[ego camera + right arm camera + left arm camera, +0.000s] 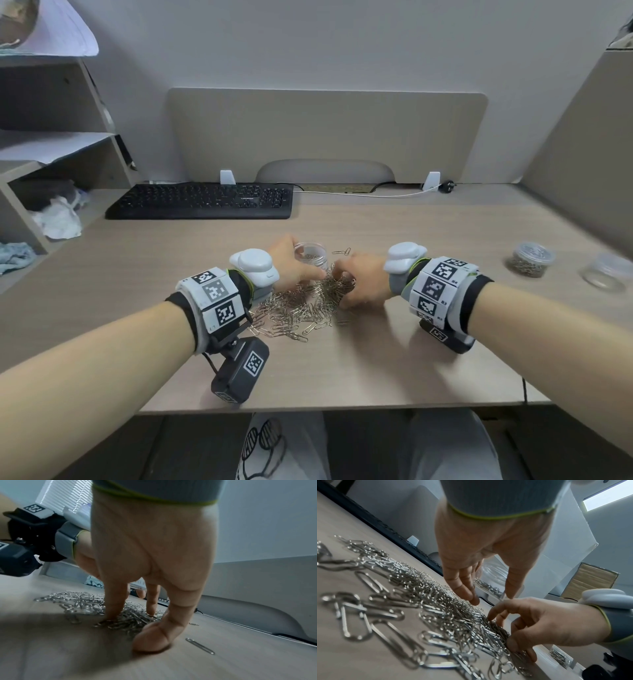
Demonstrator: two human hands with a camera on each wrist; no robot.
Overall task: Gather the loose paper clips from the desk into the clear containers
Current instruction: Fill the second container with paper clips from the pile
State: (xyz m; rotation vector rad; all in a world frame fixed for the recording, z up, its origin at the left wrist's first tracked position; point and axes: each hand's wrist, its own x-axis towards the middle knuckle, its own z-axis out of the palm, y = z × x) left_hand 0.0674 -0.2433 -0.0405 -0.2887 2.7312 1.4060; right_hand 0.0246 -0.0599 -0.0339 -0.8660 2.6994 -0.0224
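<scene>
A heap of silver paper clips [301,308] [436,601] [82,601] lies mid-desk. Just behind it stands a clear container [313,255] [494,570] with some clips in its bottom. My left hand [301,260] [491,597] holds this container, fingers on its far left side and thumb at its front. My right hand [342,286] [501,630] [132,627] is dug into the right side of the heap, fingers and thumb curled round a clump of clips. A few stray clips [342,251] lie right of the container, and one clip [199,645] lies beside my right thumb.
A clear container full of clips [530,260] and another clear round piece [608,274] sit at the desk's right. A black keyboard [202,202] lies at the back left, a shelf unit [51,154] further left. A white cable [376,195] runs along the back divider.
</scene>
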